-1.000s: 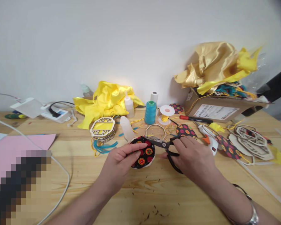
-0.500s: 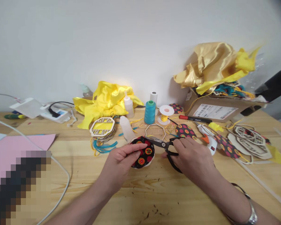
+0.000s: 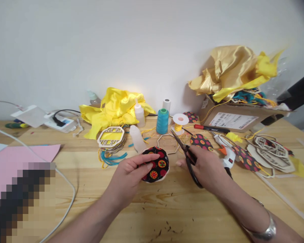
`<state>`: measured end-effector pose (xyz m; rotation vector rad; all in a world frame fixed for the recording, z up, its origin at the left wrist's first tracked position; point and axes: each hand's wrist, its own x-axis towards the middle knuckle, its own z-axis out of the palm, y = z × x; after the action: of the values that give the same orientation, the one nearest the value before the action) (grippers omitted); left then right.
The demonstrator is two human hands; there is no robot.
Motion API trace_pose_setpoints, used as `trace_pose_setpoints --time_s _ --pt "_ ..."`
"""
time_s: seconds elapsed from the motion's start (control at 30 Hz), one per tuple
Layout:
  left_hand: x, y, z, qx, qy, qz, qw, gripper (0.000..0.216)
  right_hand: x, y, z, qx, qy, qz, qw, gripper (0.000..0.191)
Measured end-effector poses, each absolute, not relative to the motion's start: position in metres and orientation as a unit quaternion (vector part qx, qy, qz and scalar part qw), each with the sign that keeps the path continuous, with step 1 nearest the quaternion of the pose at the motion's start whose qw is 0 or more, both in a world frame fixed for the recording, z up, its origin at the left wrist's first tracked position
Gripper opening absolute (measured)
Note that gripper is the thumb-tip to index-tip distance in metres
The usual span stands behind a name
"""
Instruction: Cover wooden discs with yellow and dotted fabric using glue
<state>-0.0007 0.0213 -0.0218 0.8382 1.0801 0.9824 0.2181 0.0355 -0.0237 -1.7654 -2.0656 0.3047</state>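
Observation:
My left hand [image 3: 134, 175] pinches a round fabric-covered piece [image 3: 155, 168], black with red and orange flower prints and a pale edge. My thumb and fingers lie over its left side. To its right, my right hand [image 3: 205, 167] is closed around black-handled scissors [image 3: 190, 162]. The blades point up and left, apart from the fabric piece. Beyond the hands lie a thin octagonal wooden frame [image 3: 168, 144] and a flower-print fabric piece [image 3: 201, 142]. Small dark scraps [image 3: 164, 227] are scattered on the wooden table nearer to me.
Behind stand a teal thread cone [image 3: 162, 121], a yellow spool [image 3: 180, 121] and a squeeze bottle [image 3: 139, 114]. Yellow cloth [image 3: 114, 108] and stacked wooden frames [image 3: 110, 138] sit left. At right are a glue gun [image 3: 225, 150], a marker [image 3: 211, 128] and a cardboard box [image 3: 230, 118].
The scissors have come away from the fabric piece's upper edge and turned, so their blades now point upward. My left hand still holds the piece in nearly the same place.

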Motion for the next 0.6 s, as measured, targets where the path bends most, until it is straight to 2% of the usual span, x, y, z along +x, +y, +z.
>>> trace_pose_setpoints --time_s 0.17,0.27,0.43,0.6 --pt "0.001 0.021 -0.021 0.331 0.473 0.43 0.694 0.022 0.22 0.04 -0.03 -0.588 -0.661 0.359 0.297 0.029" --pt "0.002 0.022 -0.022 0.338 0.471 0.416 0.7 0.019 0.217 0.041 -0.032 -0.54 -0.611 0.47 0.338 0.029" --pt "0.003 0.02 -0.025 0.359 0.473 0.393 0.702 0.018 0.209 0.037 -0.03 -0.514 -0.583 0.546 0.311 0.031" --pt "0.004 0.018 -0.026 0.385 0.476 0.369 0.7 0.017 0.205 0.033 -0.029 -0.508 -0.572 0.572 0.297 0.025"
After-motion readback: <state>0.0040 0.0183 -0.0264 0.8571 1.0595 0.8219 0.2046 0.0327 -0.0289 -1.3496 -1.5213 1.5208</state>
